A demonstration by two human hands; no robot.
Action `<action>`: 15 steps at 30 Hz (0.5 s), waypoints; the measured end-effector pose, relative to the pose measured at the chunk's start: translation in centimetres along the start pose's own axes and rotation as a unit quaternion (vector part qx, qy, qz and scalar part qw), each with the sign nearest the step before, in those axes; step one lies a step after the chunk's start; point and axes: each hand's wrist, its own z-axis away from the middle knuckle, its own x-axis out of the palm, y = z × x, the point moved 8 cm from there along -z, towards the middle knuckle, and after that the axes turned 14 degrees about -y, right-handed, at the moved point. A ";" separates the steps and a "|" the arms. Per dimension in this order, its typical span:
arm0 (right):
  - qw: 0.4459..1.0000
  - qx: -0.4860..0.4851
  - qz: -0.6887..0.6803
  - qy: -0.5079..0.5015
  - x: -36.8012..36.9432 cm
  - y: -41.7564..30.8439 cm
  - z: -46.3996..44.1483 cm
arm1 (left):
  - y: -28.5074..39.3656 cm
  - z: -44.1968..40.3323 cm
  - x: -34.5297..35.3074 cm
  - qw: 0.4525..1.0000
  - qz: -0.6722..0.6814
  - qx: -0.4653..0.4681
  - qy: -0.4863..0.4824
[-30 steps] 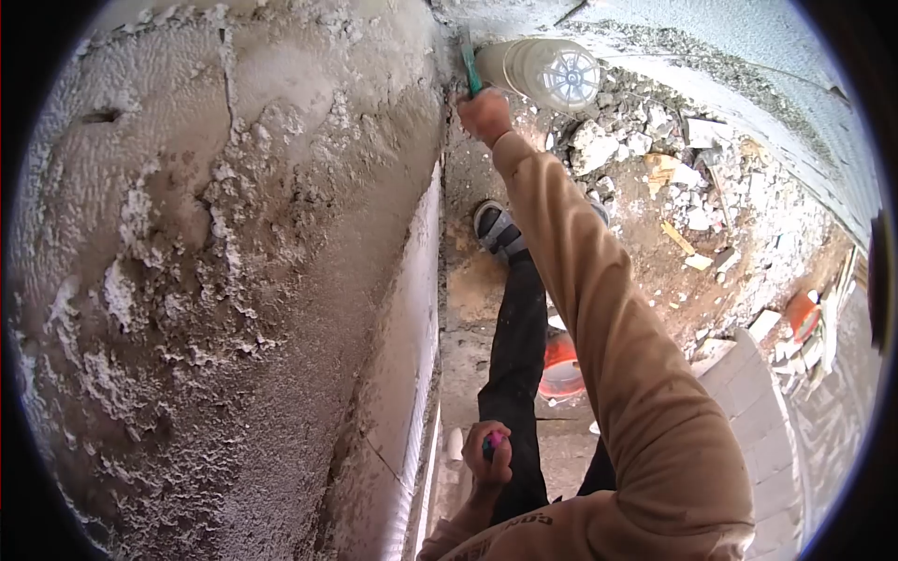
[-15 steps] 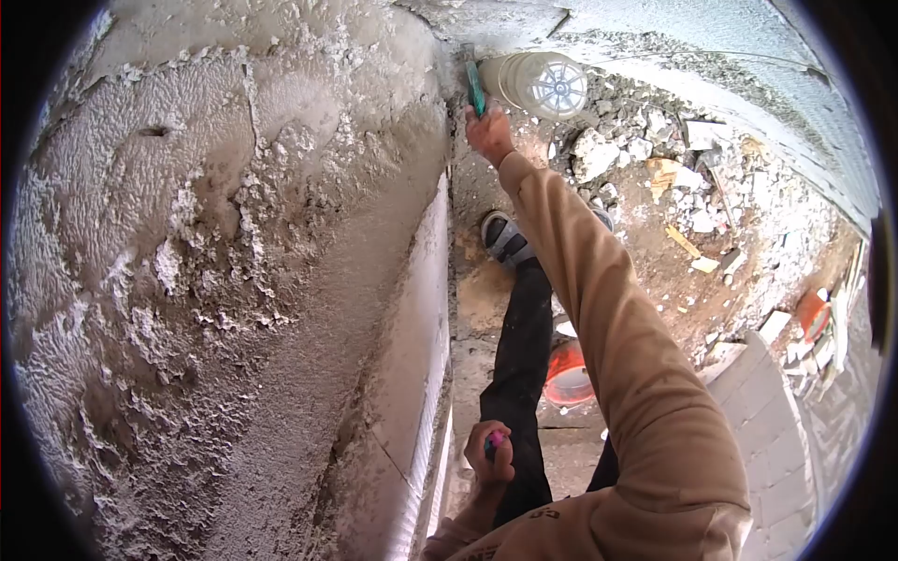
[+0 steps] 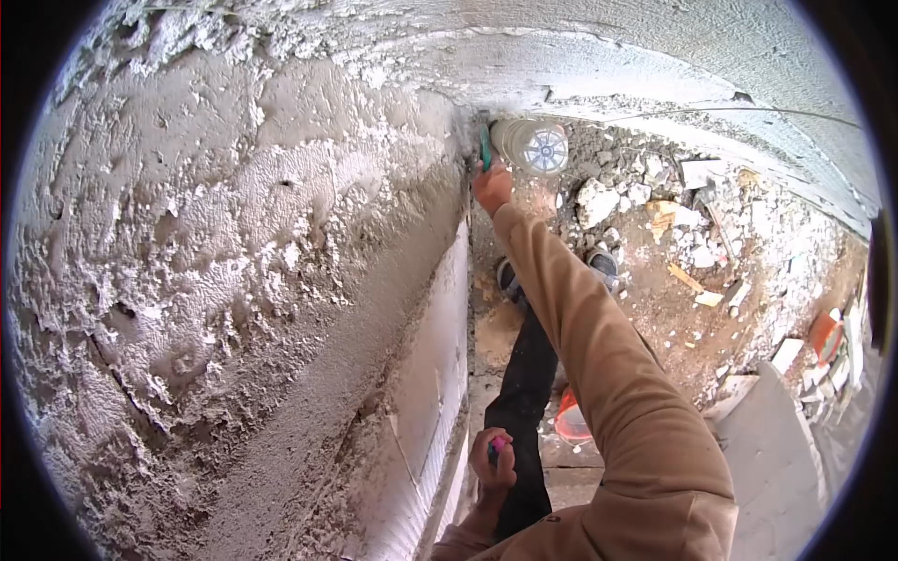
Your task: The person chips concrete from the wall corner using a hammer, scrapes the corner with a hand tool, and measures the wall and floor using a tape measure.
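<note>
My right hand (image 3: 493, 187) reaches out to the wall corner, its fingers closed around a green-handled tool (image 3: 485, 148). The tool's greyish far end is close to the wall, and I cannot make out its kind or whether it touches. Just right of it lies a clear plastic water jug (image 3: 545, 151), its ribbed round base facing up. Lower down, near my dark trouser leg, my left hand (image 3: 493, 460) is closed on a small object with a pink and dark end (image 3: 497, 443). The rest of that object is hidden in the fist.
A rough, flaking plaster wall (image 3: 234, 215) fills the left side. Rubble (image 3: 599, 201) and wood scraps (image 3: 686, 278) cover the floor at right. An orange-red bucket (image 3: 572, 418) stands by my legs; a grey board (image 3: 772, 439) lies at lower right.
The view has tilted up, showing more of the far wall. My right hand still holds the green-handled tool at the corner, and my left hand keeps its grip. My feet appear shifted.
</note>
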 end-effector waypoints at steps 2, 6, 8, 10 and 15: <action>0.997 -0.001 0.080 0.020 0.1 -1.0 -0.1 | -0.1 -0.2 0.0 0.998 -0.013 0.053 0.018; 0.999 0.028 0.028 0.005 1.2 -0.5 -0.3 | 0.1 0.1 -0.2 0.998 -0.006 0.058 0.025; 0.998 0.044 0.025 -0.027 1.8 0.6 -0.5 | 0.7 0.0 -0.1 0.999 0.000 0.049 0.023; 0.997 0.033 0.042 -0.058 2.7 2.9 -0.1 | 1.5 -0.3 -0.2 0.998 -0.005 0.059 0.023; 0.997 0.057 -0.047 -0.025 -0.6 2.7 5.8 | 1.4 -0.6 -0.4 0.998 0.019 0.061 0.025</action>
